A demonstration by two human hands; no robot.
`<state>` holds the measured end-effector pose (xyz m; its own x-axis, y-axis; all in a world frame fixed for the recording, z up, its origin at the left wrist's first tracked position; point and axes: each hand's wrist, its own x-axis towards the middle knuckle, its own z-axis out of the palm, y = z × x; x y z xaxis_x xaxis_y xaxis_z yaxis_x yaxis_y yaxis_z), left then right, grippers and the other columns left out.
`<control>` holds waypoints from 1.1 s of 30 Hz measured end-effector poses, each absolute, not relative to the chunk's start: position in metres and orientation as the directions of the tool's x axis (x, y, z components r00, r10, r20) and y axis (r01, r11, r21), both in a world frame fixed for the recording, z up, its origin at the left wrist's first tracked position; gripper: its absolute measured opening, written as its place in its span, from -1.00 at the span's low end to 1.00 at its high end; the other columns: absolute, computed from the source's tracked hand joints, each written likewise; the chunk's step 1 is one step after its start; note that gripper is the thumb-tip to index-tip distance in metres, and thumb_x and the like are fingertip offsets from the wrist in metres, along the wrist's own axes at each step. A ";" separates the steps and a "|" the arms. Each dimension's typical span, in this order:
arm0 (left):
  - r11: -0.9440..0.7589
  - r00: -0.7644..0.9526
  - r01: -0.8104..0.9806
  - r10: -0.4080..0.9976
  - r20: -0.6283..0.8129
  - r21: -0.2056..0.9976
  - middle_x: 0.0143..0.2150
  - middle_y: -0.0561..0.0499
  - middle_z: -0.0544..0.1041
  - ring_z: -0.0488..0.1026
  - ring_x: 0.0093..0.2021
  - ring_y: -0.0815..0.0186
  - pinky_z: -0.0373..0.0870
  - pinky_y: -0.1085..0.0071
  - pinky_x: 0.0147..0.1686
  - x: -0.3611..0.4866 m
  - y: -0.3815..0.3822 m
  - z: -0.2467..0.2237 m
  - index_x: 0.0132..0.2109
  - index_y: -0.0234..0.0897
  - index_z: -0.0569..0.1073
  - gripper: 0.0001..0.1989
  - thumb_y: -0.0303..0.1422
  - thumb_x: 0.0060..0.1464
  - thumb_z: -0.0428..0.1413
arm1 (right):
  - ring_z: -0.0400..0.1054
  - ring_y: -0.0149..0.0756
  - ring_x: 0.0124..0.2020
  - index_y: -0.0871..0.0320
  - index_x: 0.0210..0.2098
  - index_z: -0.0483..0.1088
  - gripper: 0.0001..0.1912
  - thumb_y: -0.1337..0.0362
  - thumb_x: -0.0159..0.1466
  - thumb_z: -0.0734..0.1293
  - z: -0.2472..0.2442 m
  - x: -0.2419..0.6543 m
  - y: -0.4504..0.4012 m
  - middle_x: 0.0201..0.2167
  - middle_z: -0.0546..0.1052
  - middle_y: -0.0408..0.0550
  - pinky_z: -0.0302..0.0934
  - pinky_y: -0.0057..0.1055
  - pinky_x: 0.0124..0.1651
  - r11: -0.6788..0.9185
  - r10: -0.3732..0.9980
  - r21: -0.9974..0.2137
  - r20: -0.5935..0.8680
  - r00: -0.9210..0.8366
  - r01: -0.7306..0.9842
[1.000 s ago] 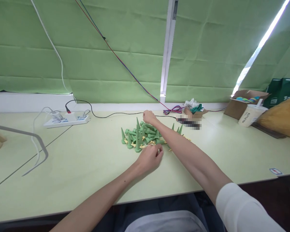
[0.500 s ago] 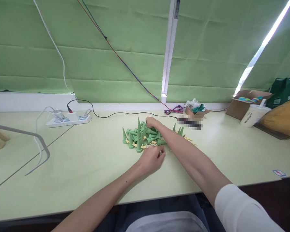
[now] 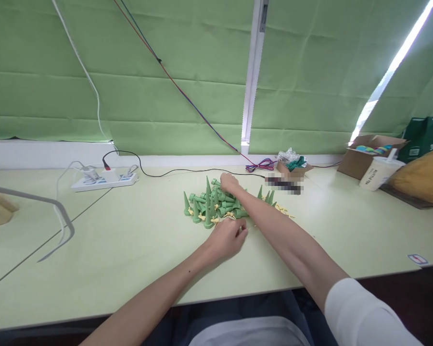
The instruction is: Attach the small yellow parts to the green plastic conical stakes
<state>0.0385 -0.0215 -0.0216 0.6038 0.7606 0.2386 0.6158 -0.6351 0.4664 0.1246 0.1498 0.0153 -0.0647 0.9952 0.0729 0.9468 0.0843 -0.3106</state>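
A pile of green plastic pieces (image 3: 223,201) lies on the pale table (image 3: 130,254), with several upright green cones (image 3: 208,206) at its left side and more cones (image 3: 270,197) to the right. Small yellow pieces (image 3: 230,215) lie along the front of the pile, and others (image 3: 283,210) at its right. My left hand (image 3: 228,236) rests at the pile's front edge, fingers curled; what it holds, if anything, is hidden. Over the back of the pile, my right hand (image 3: 229,182) is closed with its fingertips pointing down and out of sight.
A white power strip (image 3: 104,180) with plugs is at the back left. Behind the pile a black cable runs to a dark, blurred-out item (image 3: 283,184). A small open box (image 3: 294,169), a larger carton (image 3: 359,161) and a cup (image 3: 378,172) stand toward the right.
My right hand has shifted very slightly right at the back of the pile. My left hand stays almost in place. The view has moved a little.
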 end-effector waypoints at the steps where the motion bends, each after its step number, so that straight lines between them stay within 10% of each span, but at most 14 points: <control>1: -0.635 0.604 0.616 0.761 0.238 0.466 -0.63 0.09 0.30 0.20 -0.59 0.37 -0.04 0.42 -0.54 0.038 -0.021 -0.022 -0.42 -0.26 0.38 -0.77 -0.37 0.17 -0.07 | 0.40 -0.04 0.00 0.24 -0.06 0.41 -0.73 0.39 0.23 0.35 0.017 0.125 0.147 -0.03 0.46 0.24 0.27 -0.28 -0.09 0.086 0.994 -0.319 0.095 -0.058 0.944; 12: -0.610 0.556 0.620 0.786 0.272 0.494 -0.65 0.11 0.27 0.16 -0.61 0.38 -0.02 0.43 -0.55 0.039 -0.017 -0.018 -0.42 -0.26 0.40 -0.78 -0.41 0.13 -0.07 | 0.39 -0.18 -0.22 0.18 -0.26 0.36 -0.94 0.35 0.29 0.25 0.036 0.141 0.092 -0.25 0.50 0.07 0.19 -0.37 -0.24 0.217 0.936 -0.414 0.345 -0.068 0.884; 23: -0.706 0.301 0.430 0.699 0.649 0.562 -0.67 0.15 0.13 0.05 -0.63 0.46 0.02 0.45 -0.56 0.036 -0.017 -0.012 -0.59 -0.28 0.19 -0.70 -0.41 0.08 0.01 | 0.33 -0.35 -0.46 0.14 -0.35 0.29 -0.90 0.26 0.27 0.24 -0.008 0.175 -0.001 -0.46 0.44 -0.13 0.22 -0.44 -0.34 0.598 0.780 -0.690 0.618 -0.098 0.407; 33: -0.480 0.128 0.451 0.869 0.478 0.752 -0.31 0.04 0.43 0.28 -0.56 0.44 0.21 0.45 -0.49 0.038 -0.018 -0.001 -0.12 -0.23 0.28 -0.80 -0.20 0.26 -0.08 | 0.30 -0.34 -0.54 0.10 -0.29 0.26 -0.90 0.20 0.29 0.23 -0.030 0.172 -0.018 -0.54 0.41 -0.16 0.19 -0.43 -0.46 0.548 0.830 -0.765 0.547 -0.109 0.338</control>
